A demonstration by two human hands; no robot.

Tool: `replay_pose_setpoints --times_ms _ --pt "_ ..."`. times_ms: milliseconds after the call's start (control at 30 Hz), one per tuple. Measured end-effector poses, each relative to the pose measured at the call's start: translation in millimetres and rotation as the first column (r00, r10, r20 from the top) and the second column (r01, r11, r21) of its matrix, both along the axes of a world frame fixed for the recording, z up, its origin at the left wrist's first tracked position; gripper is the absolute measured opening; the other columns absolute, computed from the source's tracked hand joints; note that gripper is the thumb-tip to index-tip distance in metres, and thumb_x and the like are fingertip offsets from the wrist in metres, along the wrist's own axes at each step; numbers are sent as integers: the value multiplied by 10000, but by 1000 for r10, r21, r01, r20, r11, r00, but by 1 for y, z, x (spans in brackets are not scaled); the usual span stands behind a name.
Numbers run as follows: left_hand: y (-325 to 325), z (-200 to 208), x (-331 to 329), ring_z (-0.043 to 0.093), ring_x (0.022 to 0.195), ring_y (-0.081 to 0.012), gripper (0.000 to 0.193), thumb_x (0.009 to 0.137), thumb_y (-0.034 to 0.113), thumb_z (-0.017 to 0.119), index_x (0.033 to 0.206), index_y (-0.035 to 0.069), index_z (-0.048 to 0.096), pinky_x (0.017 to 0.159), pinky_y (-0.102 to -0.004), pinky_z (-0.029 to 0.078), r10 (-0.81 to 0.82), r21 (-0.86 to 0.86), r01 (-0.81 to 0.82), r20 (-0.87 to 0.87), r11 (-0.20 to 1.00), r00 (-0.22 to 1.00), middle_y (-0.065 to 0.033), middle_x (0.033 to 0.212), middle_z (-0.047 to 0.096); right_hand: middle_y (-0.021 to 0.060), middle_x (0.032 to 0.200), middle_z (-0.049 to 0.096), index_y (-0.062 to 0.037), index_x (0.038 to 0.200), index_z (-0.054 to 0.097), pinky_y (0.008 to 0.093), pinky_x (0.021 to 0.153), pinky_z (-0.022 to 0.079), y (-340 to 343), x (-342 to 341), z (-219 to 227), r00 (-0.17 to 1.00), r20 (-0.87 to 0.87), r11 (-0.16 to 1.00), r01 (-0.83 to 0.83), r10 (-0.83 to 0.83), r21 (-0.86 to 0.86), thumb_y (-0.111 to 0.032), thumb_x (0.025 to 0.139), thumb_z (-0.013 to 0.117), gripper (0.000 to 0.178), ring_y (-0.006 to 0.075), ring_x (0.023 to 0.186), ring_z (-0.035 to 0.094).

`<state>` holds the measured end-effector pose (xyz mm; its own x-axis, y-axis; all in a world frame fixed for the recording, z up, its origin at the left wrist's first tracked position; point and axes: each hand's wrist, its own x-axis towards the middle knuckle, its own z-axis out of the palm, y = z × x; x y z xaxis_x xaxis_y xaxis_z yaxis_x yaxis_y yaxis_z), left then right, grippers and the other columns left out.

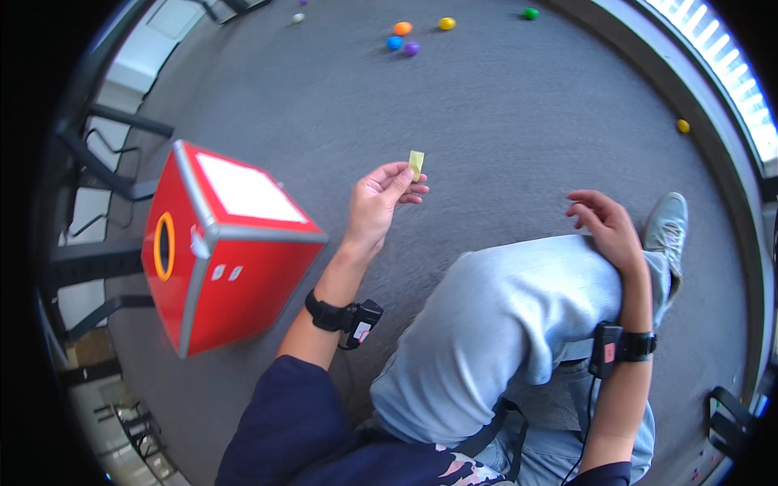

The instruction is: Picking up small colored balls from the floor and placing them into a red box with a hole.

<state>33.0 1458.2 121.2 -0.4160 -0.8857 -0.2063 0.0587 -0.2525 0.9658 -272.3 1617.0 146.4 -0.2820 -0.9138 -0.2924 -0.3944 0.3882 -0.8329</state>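
Note:
My left hand is raised over the grey carpet and pinches a small yellow slip of paper between thumb and fingers. To its left stands a red cube box with a white top panel and a round yellow-ringed hole in its side. My right hand rests on my bent knee in light grey trousers, fingers loosely spread and holding nothing. Both wrists carry black bands with small devices.
Several coloured balls lie on the carpet far ahead, and one yellow ball sits by the right wall. My grey shoe is at the right. Black chair legs stand left of the box.

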Motion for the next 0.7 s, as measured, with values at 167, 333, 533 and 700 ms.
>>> replay_pose_setpoints --times_ms 167,333,533,700 --pt "17 100 113 594 691 -81 218 918 159 603 1060 -4 629 607 -202 469 514 -811 17 387 585 766 -46 793 645 81 916 644 -15 1122 601 254 739 479 8 -14 -13 994 89 993 -49 59 -111 -162 921 537 257 135 801 578" --pt "16 182 238 571 755 -78 273 918 175 600 1085 -40 587 685 -198 460 741 -672 -454 217 586 635 -55 830 620 61 871 641 6 1103 594 242 694 463 1 -8 -24 988 94 976 -105 125 -190 -144 913 525 252 116 744 556" --pt "32 200 239 608 910 -151 242 929 203 579 1083 17 584 846 -266 484 613 -362 -628 -172 689 771 -88 963 629 58 861 641 15 1088 596 242 688 468 14 -14 -7 998 32 977 -51 59 -206 -141 909 522 249 110 727 552" --pt "55 216 183 679 876 -246 177 820 -24 644 997 -10 644 746 -328 548 786 -813 577 306 -78 538 -136 946 684 55 849 644 26 1075 598 240 682 471 8 -7 -13 995 62 975 -58 73 -216 -136 911 517 244 111 722 556"
